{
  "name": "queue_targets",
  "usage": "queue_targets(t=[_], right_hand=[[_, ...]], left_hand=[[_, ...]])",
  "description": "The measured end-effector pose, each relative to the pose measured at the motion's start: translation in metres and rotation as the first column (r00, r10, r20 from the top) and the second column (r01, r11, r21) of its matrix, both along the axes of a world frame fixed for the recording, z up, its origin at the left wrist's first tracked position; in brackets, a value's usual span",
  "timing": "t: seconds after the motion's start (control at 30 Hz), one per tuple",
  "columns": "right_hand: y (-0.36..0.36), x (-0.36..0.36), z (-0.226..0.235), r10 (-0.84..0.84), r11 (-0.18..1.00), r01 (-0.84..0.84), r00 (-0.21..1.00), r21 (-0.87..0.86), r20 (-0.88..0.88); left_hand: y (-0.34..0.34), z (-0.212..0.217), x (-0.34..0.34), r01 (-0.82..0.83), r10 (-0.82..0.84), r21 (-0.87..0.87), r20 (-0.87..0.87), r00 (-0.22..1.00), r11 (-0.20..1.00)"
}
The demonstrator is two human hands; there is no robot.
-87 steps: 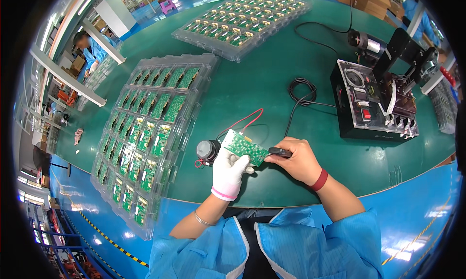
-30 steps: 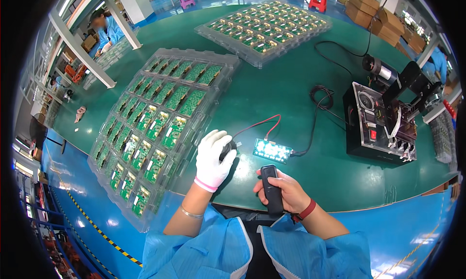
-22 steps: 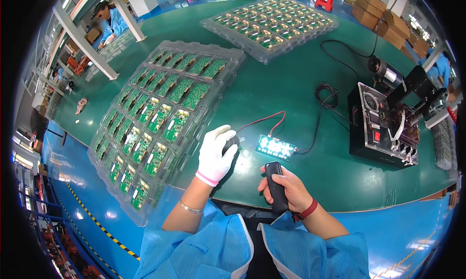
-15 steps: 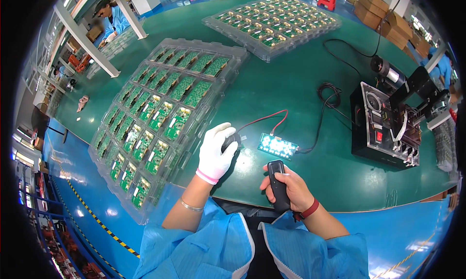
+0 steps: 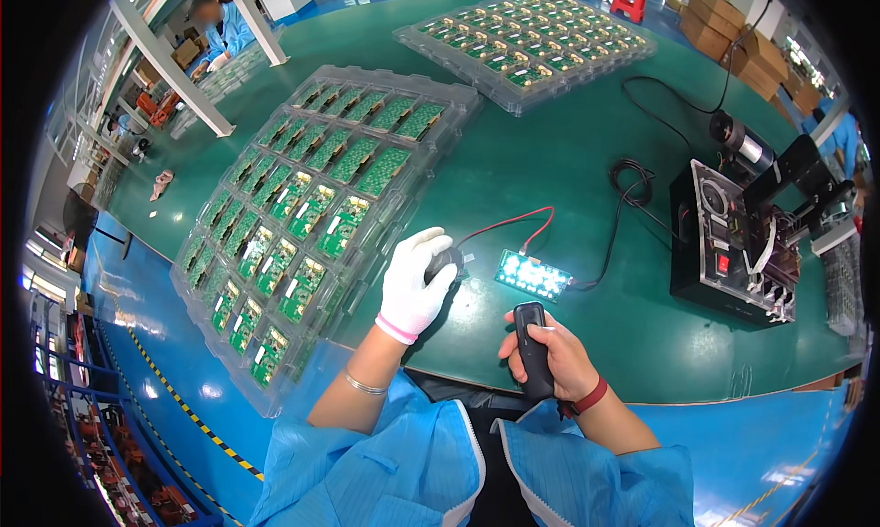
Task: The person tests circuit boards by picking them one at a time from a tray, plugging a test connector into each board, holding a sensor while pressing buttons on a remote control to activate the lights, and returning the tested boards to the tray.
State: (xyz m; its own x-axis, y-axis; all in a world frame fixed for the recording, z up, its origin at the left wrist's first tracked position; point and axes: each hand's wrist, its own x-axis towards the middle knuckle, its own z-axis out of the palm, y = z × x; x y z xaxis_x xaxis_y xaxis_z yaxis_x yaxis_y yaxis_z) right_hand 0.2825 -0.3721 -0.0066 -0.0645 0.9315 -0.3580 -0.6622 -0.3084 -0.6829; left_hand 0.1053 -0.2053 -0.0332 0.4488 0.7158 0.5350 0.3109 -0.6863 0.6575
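My left hand [image 5: 414, 287], in a white glove, is closed around a round black part [image 5: 444, 267] resting on or just above the table. From beside that part a red and black wire pair [image 5: 519, 217] runs to a small green circuit board [image 5: 532, 276], whose several white lights are glowing. My bare right hand [image 5: 561, 355] grips a slim black handheld remote [image 5: 533, 351], thumb on its upper face. The remote's top end points toward the lit board, a short way from it. A black cable [image 5: 612, 245] joins the board's right side.
Left of my hands lies a clear tray [image 5: 198, 300] of green circuit boards; another such tray [image 5: 510, 105] lies farther back. A black open-topped test box [image 5: 683, 252] with a red switch stands at right. Cable coils [image 5: 632, 181] lie between. A co-worker [image 5: 229, 32] sits far left.
The whole picture has shifted slightly to the right. Both hands keep their holds, and the board's lights stay on.
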Motion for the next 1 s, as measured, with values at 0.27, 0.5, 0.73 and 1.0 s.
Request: queue_targets(t=[0.27,0.5,0.73,1.0], right_hand=[[0.0,0.0,-0.002,0.002,1.0,-0.002,1.0,-0.001,-0.006],[0.0,0.005,-0.013,-0.003,1.0,0.004,0.991,0.013,-0.134],[0.002,0.002,-0.013,0.121,0.992,-0.094,0.889,0.081,-0.442],[0.015,-0.005,-0.012,0.237,0.972,-0.22,0.915,0.088,-0.327]], left_hand=[[-0.002,0.002,0.0,-0.006,0.006,-0.012,0.002,1.0,1.0],[-0.006,0.008,0.004,-0.011,0.012,0.015,-0.069,0.998,1.0],[0.001,-0.003,-0.013,-0.084,0.112,-0.144,0.203,0.973,0.986],[-0.001,-0.008,-0.033,-0.098,0.206,-0.33,0.31,0.928,0.939]])
